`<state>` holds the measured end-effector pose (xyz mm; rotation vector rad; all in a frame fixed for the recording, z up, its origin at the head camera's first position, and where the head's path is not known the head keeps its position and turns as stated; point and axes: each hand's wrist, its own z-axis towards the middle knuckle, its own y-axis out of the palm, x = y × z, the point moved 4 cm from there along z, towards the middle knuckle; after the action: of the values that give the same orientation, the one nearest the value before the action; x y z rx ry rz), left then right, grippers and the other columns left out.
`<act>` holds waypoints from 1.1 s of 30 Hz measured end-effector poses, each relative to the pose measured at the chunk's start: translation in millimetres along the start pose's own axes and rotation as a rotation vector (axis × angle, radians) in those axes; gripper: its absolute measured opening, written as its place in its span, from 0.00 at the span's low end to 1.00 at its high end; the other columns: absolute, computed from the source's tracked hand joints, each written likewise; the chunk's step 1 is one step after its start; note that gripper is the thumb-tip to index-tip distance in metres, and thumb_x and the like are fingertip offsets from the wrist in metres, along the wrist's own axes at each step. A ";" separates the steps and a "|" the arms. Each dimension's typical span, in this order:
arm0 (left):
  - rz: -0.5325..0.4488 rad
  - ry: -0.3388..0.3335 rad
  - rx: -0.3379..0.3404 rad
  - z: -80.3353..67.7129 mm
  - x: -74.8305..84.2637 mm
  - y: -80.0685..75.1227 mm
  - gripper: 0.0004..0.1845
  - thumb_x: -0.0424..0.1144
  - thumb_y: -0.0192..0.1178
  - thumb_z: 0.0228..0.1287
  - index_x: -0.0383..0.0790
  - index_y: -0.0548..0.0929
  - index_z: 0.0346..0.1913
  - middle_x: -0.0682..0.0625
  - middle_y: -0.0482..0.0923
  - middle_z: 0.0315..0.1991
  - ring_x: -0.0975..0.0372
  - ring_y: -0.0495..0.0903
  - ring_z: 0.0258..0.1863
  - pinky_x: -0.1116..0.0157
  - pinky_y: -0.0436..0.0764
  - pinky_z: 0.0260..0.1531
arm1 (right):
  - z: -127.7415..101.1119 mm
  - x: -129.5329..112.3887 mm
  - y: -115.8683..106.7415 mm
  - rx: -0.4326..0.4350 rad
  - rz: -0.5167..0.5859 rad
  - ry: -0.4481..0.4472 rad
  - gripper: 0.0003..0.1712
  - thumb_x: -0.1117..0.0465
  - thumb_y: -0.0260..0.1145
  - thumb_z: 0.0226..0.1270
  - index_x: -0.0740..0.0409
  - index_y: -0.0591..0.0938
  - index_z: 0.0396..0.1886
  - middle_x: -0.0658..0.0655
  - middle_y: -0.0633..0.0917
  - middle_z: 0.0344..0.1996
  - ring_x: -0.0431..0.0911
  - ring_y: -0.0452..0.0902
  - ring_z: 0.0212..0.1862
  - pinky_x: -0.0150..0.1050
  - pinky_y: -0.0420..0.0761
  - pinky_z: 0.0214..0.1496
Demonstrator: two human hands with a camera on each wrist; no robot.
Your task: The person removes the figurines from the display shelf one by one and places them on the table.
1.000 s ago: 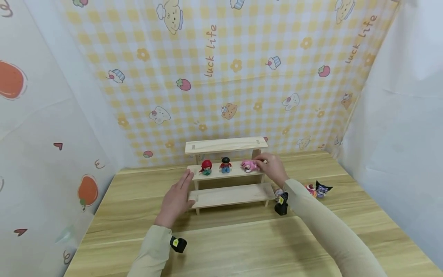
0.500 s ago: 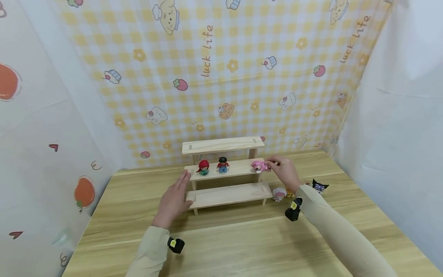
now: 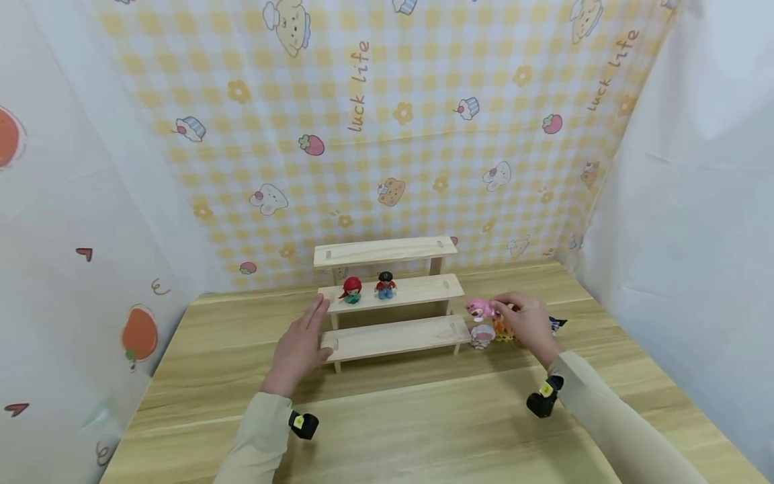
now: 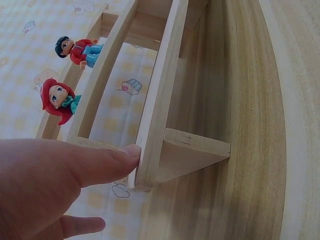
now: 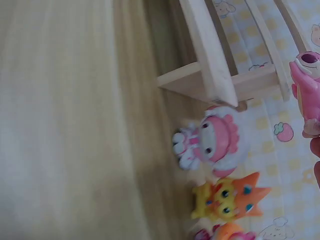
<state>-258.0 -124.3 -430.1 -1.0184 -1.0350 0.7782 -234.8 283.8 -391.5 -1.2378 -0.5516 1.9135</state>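
Observation:
A three-tier wooden step shelf (image 3: 393, 336) stands on the table. My left hand (image 3: 300, 345) rests with straight fingers against the shelf's left end; the thumb (image 4: 100, 162) touches the lowest board's edge. A red-haired figure (image 3: 351, 290) and a black-haired figure (image 3: 385, 286) stand on the middle tier. My right hand (image 3: 525, 321) pinches a pink bear toy (image 3: 480, 308) in the air, right of the shelf and above the table. The pink bear toy (image 5: 309, 90) shows at the right wrist view's edge.
On the table right of the shelf sit a pink-and-white doll (image 3: 482, 336), an orange-yellow fox toy (image 3: 502, 331) and a dark purple toy (image 3: 555, 325), partly hidden behind my right hand. The doll (image 5: 212, 142) and fox (image 5: 227, 197) lie below the held bear. Patterned cloth walls enclose the table.
My right hand lifted the pink bear off the middle tier and carried it right and down, off the shelf. The left hand stayed at the shelf's left end.

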 end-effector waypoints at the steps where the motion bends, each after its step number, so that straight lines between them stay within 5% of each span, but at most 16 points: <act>1: -0.002 0.002 -0.001 -0.5 -0.2 0.0 0.52 0.41 0.71 0.52 0.42 0.49 0.76 0.47 0.44 0.77 0.39 0.69 0.61 0.45 0.79 0.51 | -4.8 2.6 -0.6 0.008 -0.011 -0.005 0.07 0.60 0.67 0.63 0.59 0.87 0.35 0.58 0.87 0.31 0.39 0.73 0.24 0.31 0.73 0.21; 17: -0.020 0.013 0.000 -0.6 1.0 -0.4 0.52 0.40 0.71 0.52 0.41 0.50 0.75 0.46 0.44 0.77 0.36 0.69 0.60 0.45 0.81 0.45 | -63.3 45.3 11.1 0.050 -0.054 -0.083 0.02 0.66 0.72 0.54 0.61 0.86 0.27 0.54 0.87 0.24 0.31 0.74 0.23 0.28 0.76 0.22; 33: 0.009 0.009 0.007 -0.2 0.6 1.2 0.52 0.41 0.71 0.52 0.41 0.50 0.75 0.46 0.45 0.77 0.37 0.70 0.59 0.44 0.79 0.49 | -68.0 67.3 31.9 0.008 -0.098 0.048 0.04 0.62 0.70 0.59 0.57 0.87 0.26 0.52 0.88 0.26 0.41 0.79 0.30 0.34 0.79 0.31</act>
<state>-257.7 -123.4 -431.1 -1.0199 -1.0203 0.7837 -200.7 314.5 -481.3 -1.2257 -0.5682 1.7980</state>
